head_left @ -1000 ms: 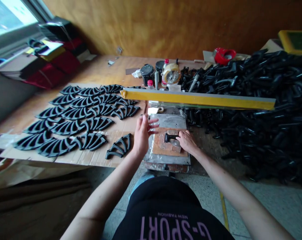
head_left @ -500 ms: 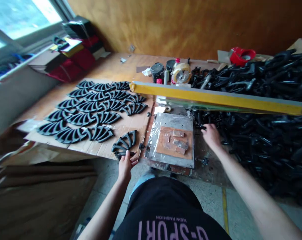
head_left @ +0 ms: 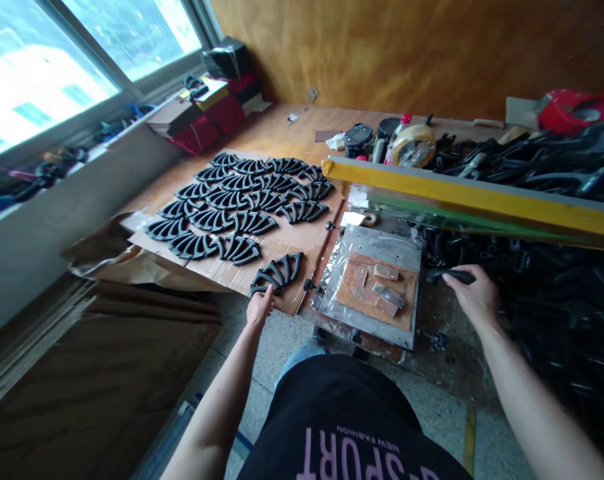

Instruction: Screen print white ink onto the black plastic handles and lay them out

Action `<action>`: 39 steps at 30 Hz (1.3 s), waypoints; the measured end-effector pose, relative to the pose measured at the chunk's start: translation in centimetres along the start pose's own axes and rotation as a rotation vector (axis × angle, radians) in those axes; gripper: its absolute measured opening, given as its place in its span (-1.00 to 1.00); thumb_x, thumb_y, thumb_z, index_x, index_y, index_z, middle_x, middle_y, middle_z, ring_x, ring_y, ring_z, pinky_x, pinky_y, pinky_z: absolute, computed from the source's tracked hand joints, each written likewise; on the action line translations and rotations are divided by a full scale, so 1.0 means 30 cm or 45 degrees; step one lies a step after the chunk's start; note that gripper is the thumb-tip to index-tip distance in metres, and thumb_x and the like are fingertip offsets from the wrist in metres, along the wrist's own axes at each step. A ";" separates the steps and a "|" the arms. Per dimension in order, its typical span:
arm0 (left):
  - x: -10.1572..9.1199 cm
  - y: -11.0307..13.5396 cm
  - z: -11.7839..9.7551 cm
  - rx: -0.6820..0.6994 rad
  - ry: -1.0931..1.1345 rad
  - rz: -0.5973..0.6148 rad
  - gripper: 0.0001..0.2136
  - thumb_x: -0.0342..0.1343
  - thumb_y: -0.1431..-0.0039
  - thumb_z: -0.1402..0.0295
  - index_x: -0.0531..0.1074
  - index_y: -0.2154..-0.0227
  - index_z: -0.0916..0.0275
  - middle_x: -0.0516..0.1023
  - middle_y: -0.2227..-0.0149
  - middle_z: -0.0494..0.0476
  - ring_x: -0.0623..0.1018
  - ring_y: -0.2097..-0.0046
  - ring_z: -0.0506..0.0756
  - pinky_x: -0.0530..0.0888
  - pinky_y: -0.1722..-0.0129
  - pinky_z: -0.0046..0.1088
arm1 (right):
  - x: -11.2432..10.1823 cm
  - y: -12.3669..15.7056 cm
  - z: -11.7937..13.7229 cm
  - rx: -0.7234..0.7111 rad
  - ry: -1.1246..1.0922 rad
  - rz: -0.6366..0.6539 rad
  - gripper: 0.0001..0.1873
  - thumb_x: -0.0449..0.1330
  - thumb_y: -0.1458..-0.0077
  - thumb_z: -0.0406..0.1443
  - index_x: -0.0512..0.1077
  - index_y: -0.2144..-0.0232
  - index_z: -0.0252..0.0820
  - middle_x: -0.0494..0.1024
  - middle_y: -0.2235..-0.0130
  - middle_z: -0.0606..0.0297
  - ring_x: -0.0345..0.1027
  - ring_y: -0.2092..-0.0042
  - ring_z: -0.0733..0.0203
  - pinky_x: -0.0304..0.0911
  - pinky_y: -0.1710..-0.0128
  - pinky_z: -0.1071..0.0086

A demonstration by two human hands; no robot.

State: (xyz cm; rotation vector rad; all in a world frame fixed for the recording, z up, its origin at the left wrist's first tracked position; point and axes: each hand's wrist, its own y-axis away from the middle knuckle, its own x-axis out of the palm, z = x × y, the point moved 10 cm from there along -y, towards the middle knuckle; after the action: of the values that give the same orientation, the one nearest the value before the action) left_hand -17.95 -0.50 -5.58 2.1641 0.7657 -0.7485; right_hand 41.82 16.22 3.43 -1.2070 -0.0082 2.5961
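Observation:
My left hand [head_left: 261,307] is at the near edge of the cardboard sheet [head_left: 232,272], its fingers closed on the end of the nearest black brake lever [head_left: 263,291]. That lever lies at the bottom of a short fanned row of similar curved levers [head_left: 281,270]. Over the right side of the bench, my right hand [head_left: 477,293] pinches another black lever [head_left: 458,275], which points left toward the metal plate. The plate [head_left: 407,337] carries a brown pad [head_left: 352,293] with several small blocks [head_left: 386,272] on it.
Several fanned rows of black levers [head_left: 232,200] cover the cardboard. A yellow-edged bar [head_left: 407,180] crosses above the bench, with a heap of black parts [head_left: 557,300] at right. Tape rolls [head_left: 416,147] and dark jars [head_left: 359,140] stand behind; flattened cardboard [head_left: 107,360] is at lower left.
The view has swung left, so the bench appears further right. My right hand has lifted a black lever clear of the heap's edge. My left hand stays at the same lever, its fingers drawn in.

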 end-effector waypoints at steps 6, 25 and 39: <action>0.029 0.132 -0.157 0.330 -0.385 -0.296 -0.50 0.04 -0.18 0.07 0.33 -0.14 0.14 0.23 -0.29 0.25 0.21 -0.28 0.34 0.29 -0.18 -0.07 | 0.245 0.210 0.341 -0.454 -0.473 0.349 -0.78 0.20 -0.09 -0.14 0.55 0.26 -0.08 0.61 0.18 0.22 0.47 0.12 0.07 0.34 0.01 0.14; 0.112 0.074 -0.255 0.410 -0.733 -0.241 -0.55 -0.02 -0.18 0.02 0.41 -0.05 0.09 0.33 -0.12 0.29 0.31 -0.06 0.36 0.38 0.11 -0.06 | 0.988 0.479 1.026 -0.775 0.204 1.195 -0.65 0.09 -0.23 -0.29 0.49 -0.02 -0.24 0.56 -0.02 0.10 0.40 -0.06 0.10 0.20 -0.10 0.32; 0.223 -0.060 -0.575 0.872 -0.753 -0.018 -0.63 -0.05 -0.24 0.21 0.41 -0.06 0.09 0.38 -0.12 0.27 0.31 -0.09 0.31 0.33 0.03 -0.10 | 1.050 0.256 0.966 -0.478 0.454 0.949 -0.48 0.03 -0.27 -0.15 0.37 -0.08 -0.51 0.51 0.00 -0.23 0.38 -0.10 -0.09 0.15 -0.11 0.18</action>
State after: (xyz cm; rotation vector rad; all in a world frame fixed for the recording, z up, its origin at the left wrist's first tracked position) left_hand -10.07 15.71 -1.01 2.2903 0.2181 -1.7490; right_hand -1.15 19.98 -2.21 -2.1374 0.0336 3.0156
